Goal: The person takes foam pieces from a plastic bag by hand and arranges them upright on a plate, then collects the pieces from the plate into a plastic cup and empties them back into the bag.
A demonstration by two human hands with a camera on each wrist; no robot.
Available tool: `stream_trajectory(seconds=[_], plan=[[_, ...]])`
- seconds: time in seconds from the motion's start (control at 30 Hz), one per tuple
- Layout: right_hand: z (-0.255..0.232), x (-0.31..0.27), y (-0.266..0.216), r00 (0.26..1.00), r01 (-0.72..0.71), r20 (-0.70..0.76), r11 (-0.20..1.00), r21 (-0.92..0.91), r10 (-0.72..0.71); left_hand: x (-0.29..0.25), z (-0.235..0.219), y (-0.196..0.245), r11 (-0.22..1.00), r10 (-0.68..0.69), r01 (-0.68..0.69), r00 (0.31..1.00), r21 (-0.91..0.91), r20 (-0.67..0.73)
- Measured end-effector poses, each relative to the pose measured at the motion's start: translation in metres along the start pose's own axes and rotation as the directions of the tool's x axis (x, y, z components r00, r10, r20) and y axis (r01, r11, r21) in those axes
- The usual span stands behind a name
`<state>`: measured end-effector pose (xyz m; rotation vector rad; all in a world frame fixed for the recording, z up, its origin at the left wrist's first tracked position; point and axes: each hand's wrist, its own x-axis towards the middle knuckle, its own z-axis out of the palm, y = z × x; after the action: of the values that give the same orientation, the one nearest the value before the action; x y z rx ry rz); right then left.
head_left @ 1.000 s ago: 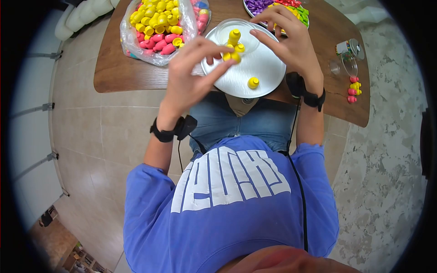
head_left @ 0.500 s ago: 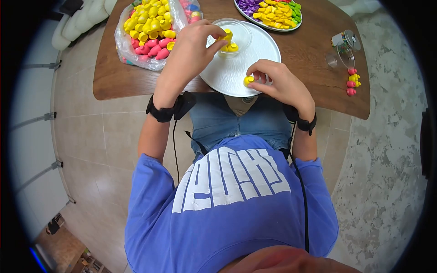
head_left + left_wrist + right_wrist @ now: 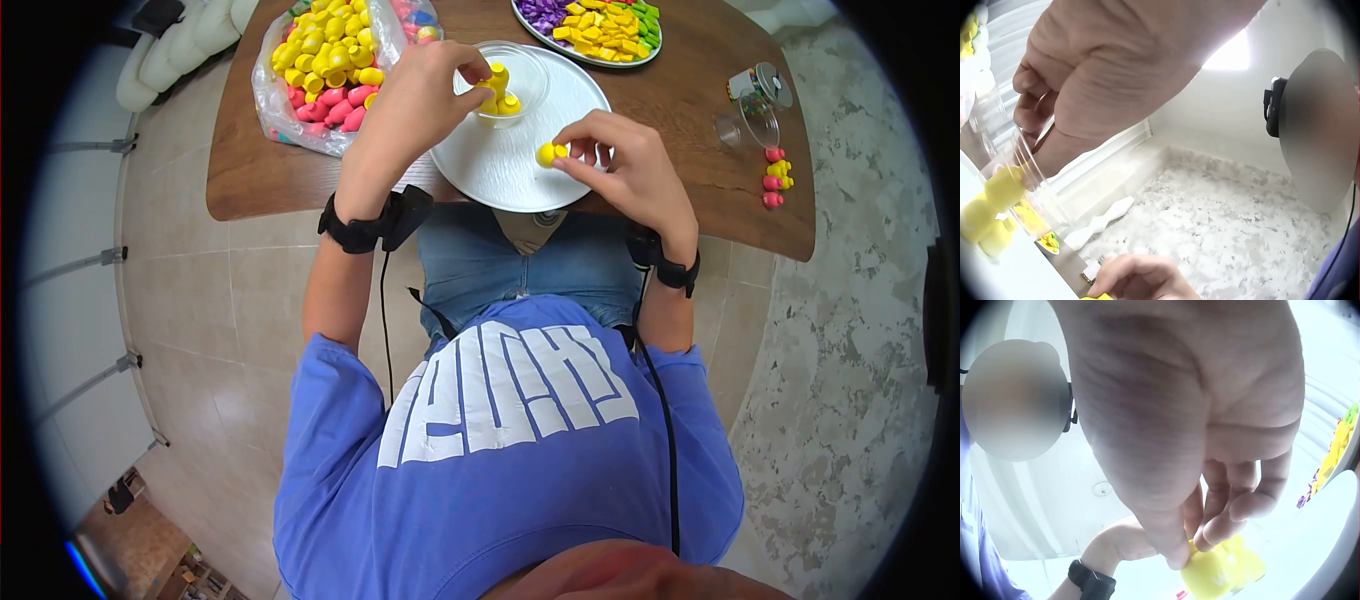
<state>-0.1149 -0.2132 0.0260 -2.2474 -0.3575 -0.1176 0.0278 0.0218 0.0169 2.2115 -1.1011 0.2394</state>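
Observation:
Over the clear plastic bowl [image 3: 538,85], my left hand [image 3: 418,108] pinches a small yellow bottle-shaped piece [image 3: 498,74] between thumb and fingers. More yellow pieces [image 3: 508,105] sit beside it inside the bowl; the left wrist view shows yellow pieces [image 3: 996,236] through the clear wall. My right hand [image 3: 637,178] pinches another yellow piece [image 3: 546,155] over the front part of the round white tray [image 3: 480,175]. In the right wrist view, thumb and fingertips meet on the top of that yellow piece [image 3: 1205,576]. The bowl stands on the back left of the tray.
At the left, a clear bag [image 3: 265,100] holds many yellow and pink pieces. A plate [image 3: 600,62] of purple, yellow, red and green bits lies at the back. To the right are a jar [image 3: 745,85], a clear cup on its side [image 3: 762,125] and several pink and yellow pieces [image 3: 772,185].
My left hand moved to the bowl with its yellow piece. My right hand left the bowl's far side, took the single yellow piece from the tray's front and has shifted it slightly back.

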Motion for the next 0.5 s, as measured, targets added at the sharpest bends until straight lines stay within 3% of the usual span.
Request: stream_trajectory(seconds=[0.07,0.13,0.2,0.3,0.37,0.43,0.5], plan=[[-0.004,0.006,-0.005,0.998,0.039,-0.054,0.999,-0.007,-0.039,0.001,-0.005,0.004,1.000,-0.020,0.021,0.999,-0.022,0.035],[-0.004,0.016,-0.009,0.974,0.095,-0.207,0.995,-0.022,-0.097,0.000,-0.009,0.008,0.998,-0.037,0.039,0.998,-0.043,0.043],[-0.004,0.029,-0.008,0.970,0.116,-0.213,0.993,-0.033,-0.120,-0.001,-0.013,0.010,0.997,-0.052,0.055,0.997,-0.061,0.053],[0.002,0.050,0.003,0.954,0.174,-0.235,0.982,-0.075,-0.187,-0.004,-0.019,0.011,0.997,-0.043,0.041,0.999,-0.064,-0.029],[0.007,0.061,0.010,0.955,0.190,-0.210,0.975,-0.113,-0.210,-0.007,-0.025,0.013,0.980,-0.143,0.121,0.980,-0.155,-0.138],[0.014,0.067,0.019,0.956,0.199,-0.194,0.971,-0.136,-0.223,-0.012,-0.026,0.010,0.971,-0.172,0.142,0.974,-0.194,-0.148],[0.021,0.070,0.026,0.938,0.258,-0.184,0.945,-0.200,-0.295,-0.021,-0.015,0.002,0.888,-0.303,0.161,0.909,-0.432,-0.285]])
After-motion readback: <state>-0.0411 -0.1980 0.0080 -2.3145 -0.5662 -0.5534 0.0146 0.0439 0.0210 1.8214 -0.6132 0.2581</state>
